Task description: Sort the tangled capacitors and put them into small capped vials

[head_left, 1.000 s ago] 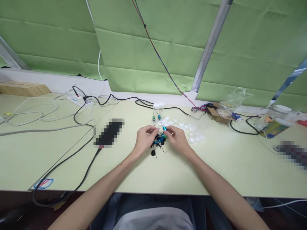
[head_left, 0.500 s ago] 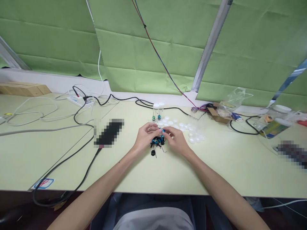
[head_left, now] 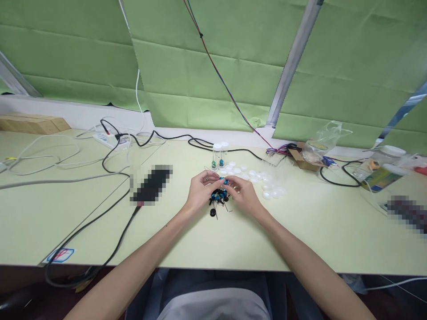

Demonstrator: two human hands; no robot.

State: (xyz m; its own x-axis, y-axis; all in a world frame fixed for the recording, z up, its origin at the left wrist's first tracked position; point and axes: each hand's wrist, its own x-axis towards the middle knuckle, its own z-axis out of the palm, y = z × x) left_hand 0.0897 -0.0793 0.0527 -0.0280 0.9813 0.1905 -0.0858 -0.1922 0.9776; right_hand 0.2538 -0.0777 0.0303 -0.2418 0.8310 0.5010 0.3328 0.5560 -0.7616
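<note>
My left hand (head_left: 202,187) and my right hand (head_left: 244,194) meet at the middle of the table, fingers pinched together. Between their fingertips is a small shiny blue part (head_left: 224,181), too small to name. Directly below it lies a pile of little blue and black parts (head_left: 219,195), some with thin wire legs; they look like electronic components. A round black part (head_left: 212,213) lies at the near edge of this pile. Just beyond my fingers stand two clear tubes with white lids (head_left: 217,146), one holding a green part (head_left: 214,164), the other a blue part (head_left: 221,163).
Several round white caps (head_left: 252,174) lie scattered behind my right hand. Black cable (head_left: 155,132) runs along the back to a power strip (head_left: 111,140). At right are a cardboard box (head_left: 302,159) and clear jars (head_left: 387,175). A blurred dark object (head_left: 152,184) lies left.
The blue part has shifted and turned slightly between my fingertips. Both hands keep nearly the same place over the pile.
</note>
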